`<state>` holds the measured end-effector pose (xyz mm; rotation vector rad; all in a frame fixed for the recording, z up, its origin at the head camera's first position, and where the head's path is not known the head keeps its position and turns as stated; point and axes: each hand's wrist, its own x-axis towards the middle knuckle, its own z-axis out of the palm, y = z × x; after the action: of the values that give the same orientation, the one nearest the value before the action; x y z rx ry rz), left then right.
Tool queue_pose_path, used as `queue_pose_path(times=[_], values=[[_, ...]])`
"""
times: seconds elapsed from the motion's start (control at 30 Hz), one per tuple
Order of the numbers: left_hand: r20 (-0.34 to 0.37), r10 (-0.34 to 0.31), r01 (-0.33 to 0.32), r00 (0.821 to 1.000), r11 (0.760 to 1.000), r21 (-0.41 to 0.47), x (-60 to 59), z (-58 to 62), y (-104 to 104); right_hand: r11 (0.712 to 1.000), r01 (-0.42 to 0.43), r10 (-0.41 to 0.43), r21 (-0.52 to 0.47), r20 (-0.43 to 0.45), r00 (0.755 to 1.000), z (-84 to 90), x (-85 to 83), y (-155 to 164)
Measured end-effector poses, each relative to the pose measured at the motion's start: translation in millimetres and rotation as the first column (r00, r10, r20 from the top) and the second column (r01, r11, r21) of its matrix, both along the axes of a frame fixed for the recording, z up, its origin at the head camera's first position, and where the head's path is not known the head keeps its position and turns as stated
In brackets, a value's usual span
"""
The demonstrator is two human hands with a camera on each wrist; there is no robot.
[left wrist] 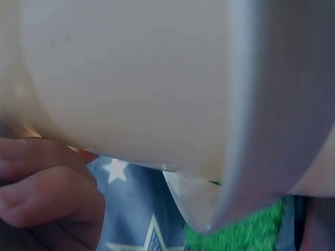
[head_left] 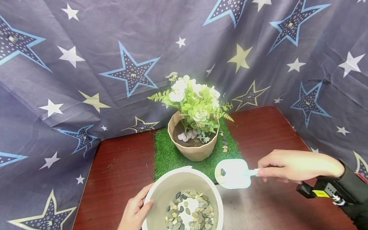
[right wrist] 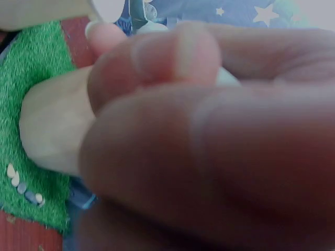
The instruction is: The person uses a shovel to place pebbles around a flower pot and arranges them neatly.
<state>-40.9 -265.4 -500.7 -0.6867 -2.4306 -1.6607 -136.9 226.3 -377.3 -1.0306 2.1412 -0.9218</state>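
Pebbles lie in the bottom of a white bucket at 6 o'clock on the bench. Left hand curls over the bucket's rim at 9 o'clock, thumb inside, fingers on the outer wall, likely to steady it. Right hand comes in from 3 o'clock, closed around the handle of a small white scoop; the scoop is held level between bucket and pot, probably so its two or three pebbles stay on. Beige pot with an artificial plant stands on a green turf mat at 12 o'clock. A few pebbles lie on the mat beside the pot. Hands well apart.
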Motion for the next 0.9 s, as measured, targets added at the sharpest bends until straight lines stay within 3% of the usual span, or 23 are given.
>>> queue_pose_path(times=[0.1, 0.27, 0.37, 0.47, 0.57, 0.63, 0.73, 0.9], values=[[-0.002, 0.038, -0.038, 0.999, 0.999, -0.017, 6.5, -1.4, -13.0, 0.999, 0.029, -0.028, -0.018, 0.046, 0.999, -4.0, 0.3, 7.6], [0.013, 0.183, -0.181, 0.983, 0.977, -0.113, 20.5, -0.1, -32.9, 0.995, 0.099, -0.097, -0.016, 0.098, 0.99, -13.0, 0.4, 16.1], [0.034, 0.29, -0.281, 0.956, 0.945, -0.168, 28.1, 2.0, -43.1, 0.99, 0.14, -0.14, 0.007, 0.13, 0.982, -19.6, -0.7, 19.9], [0.064, 0.395, -0.375, 0.917, 0.904, -0.205, 34.4, 3.1, -53.4, 0.985, 0.169, -0.171, 0.025, 0.125, 0.977, -27.5, -3.0, 22.1], [0.099, 0.456, -0.428, 0.885, 0.877, -0.217, 38.9, 1.8, -66.5, 0.978, 0.205, -0.208, 0.041, 0.114, 0.971, -37.7, -5.1, 22.3], [0.124, 0.47, -0.443, 0.874, 0.875, -0.197, 41.1, -0.4, -77.0, 0.972, 0.229, -0.233, 0.047, 0.123, 0.965, -46.9, -6.1, 21.7], [0.174, 0.435, -0.423, 0.884, 0.9, -0.102, 43.6, -5.1, -95.3, 0.962, 0.266, -0.271, 0.052, 0.138, 0.953, -65.8, -6.6, 20.7], [0.179, 0.284, -0.307, 0.942, 0.944, 0.118, 45.8, -15.6, -128.5, 0.946, 0.319, -0.324, 0.056, 0.131, 0.937, -108.2, -7.0, 15.8]])
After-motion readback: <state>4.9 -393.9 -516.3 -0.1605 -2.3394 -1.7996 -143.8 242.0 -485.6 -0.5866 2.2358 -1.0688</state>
